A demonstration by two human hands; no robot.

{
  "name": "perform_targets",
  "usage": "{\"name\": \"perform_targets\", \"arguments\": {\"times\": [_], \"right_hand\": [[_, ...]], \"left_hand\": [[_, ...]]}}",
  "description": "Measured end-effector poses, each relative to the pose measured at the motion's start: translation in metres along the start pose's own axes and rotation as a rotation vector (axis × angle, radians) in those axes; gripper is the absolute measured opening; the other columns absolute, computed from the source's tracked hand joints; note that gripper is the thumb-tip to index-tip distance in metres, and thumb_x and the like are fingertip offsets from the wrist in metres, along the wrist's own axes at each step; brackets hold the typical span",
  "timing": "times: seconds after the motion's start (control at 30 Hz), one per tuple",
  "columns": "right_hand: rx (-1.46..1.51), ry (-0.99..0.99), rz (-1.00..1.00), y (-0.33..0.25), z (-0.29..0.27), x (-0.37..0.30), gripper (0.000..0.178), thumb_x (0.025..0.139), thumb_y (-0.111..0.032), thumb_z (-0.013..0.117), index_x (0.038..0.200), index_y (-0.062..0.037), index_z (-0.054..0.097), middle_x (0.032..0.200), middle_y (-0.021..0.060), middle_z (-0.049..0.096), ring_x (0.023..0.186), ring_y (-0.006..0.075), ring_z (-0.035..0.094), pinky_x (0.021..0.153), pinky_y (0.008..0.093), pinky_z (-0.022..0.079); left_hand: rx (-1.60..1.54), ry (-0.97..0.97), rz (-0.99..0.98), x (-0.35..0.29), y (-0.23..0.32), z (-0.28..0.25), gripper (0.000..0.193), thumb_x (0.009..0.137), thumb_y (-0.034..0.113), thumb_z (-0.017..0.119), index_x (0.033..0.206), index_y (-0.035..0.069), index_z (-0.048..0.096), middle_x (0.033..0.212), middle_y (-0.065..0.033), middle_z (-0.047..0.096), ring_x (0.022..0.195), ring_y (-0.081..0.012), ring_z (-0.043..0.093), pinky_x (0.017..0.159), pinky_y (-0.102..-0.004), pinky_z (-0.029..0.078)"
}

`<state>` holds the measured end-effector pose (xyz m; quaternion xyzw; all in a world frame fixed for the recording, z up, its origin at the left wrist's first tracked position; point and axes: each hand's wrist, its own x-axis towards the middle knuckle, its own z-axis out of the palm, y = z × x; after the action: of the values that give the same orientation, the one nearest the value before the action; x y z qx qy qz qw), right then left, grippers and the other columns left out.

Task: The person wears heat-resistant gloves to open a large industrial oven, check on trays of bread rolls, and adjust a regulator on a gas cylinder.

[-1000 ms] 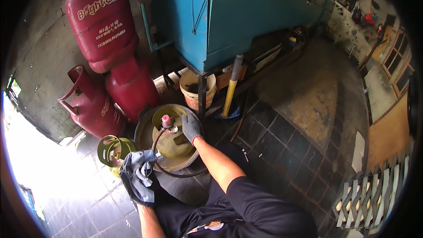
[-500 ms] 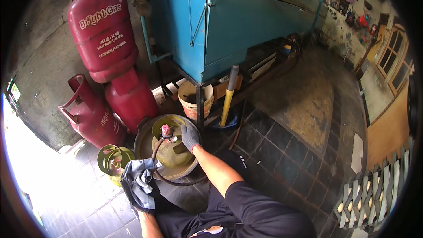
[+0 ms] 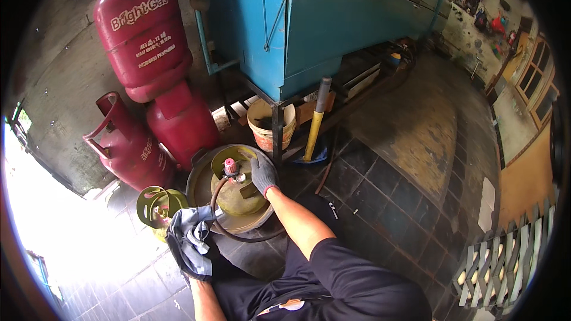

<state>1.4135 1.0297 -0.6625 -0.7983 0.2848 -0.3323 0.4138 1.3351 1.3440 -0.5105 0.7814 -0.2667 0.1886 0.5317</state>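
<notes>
A green gas cylinder (image 3: 233, 202) stands in a wide round basin (image 3: 198, 185). A red-capped regulator (image 3: 230, 168) with a small gauge sits on its valve, and a brown hose (image 3: 215, 202) loops from it down past the basin's front. My right hand (image 3: 263, 174), in a grey glove with a red cuff edge, is closed around the right side of the cylinder's collar. My left hand, mostly hidden, is bunched in a grey-blue cloth (image 3: 191, 239) in front of the basin's left side. Just left of the cloth stands a second green gas cylinder (image 3: 159, 209).
Large dark-pink gas cylinders (image 3: 143, 30) are stacked at the left, with another (image 3: 132, 151) beside them. A blue metal cabinet (image 3: 333, 35) on a black frame stands ahead. Under its corner are a bucket (image 3: 266, 134) and a yellow-handled tool (image 3: 314, 131). A slatted metal piece (image 3: 502, 264) lies right.
The view has shifted slightly, so everything sits a little further right. My right hand stays on the collar and my left keeps the cloth.
</notes>
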Motion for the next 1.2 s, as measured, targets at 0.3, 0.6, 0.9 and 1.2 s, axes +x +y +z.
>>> {"name": "perform_targets", "arguments": {"times": [0.3,0.6,0.9,1.2], "right_hand": [[-0.004,-0.04,0.009,0.0,0.002,0.0,0.043,0.106,-0.026,0.053,0.139,0.0002,0.063,0.141,0.0265,0.065,0.134,0.0419,0.06,0.113,0.0458,0.048],[0.0,-0.037,-0.013,0.001,-0.001,0.002,0.044,0.107,-0.027,0.053,0.139,0.0011,0.063,0.141,0.0274,0.065,0.134,0.0425,0.059,0.113,0.0457,0.047],[-0.023,-0.038,-0.023,0.009,0.001,0.003,0.046,0.107,-0.03,0.051,0.141,-0.0019,0.063,0.143,0.027,0.063,0.135,0.0427,0.059,0.114,0.0481,0.046],[-0.007,-0.03,-0.014,0.001,-0.003,0.004,0.045,0.107,-0.028,0.052,0.139,0.0004,0.063,0.142,0.0265,0.065,0.135,0.0414,0.059,0.114,0.0451,0.047]], "left_hand": [[0.403,-0.028,0.056,0.0,0.01,-0.009,0.027,0.093,0.014,0.064,0.117,0.007,0.074,0.125,-0.0128,0.071,0.119,-0.0374,0.066,0.105,-0.0474,0.049],[0.362,0.015,0.101,0.008,0.026,-0.007,0.024,0.09,0.011,0.063,0.11,0.009,0.076,0.114,-0.0123,0.074,0.117,-0.0358,0.066,0.104,-0.0466,0.049],[0.248,0.011,0.023,0.006,0.016,-0.001,0.028,0.089,0.012,0.063,0.114,0.01,0.076,0.119,-0.0114,0.073,0.123,-0.035,0.063,0.108,-0.0462,0.046],[0.236,0.01,0.005,0.004,0.015,-0.004,0.032,0.088,0.012,0.062,0.117,0.012,0.076,0.123,-0.0106,0.073,0.128,-0.0342,0.06,0.113,-0.0459,0.043]]}}
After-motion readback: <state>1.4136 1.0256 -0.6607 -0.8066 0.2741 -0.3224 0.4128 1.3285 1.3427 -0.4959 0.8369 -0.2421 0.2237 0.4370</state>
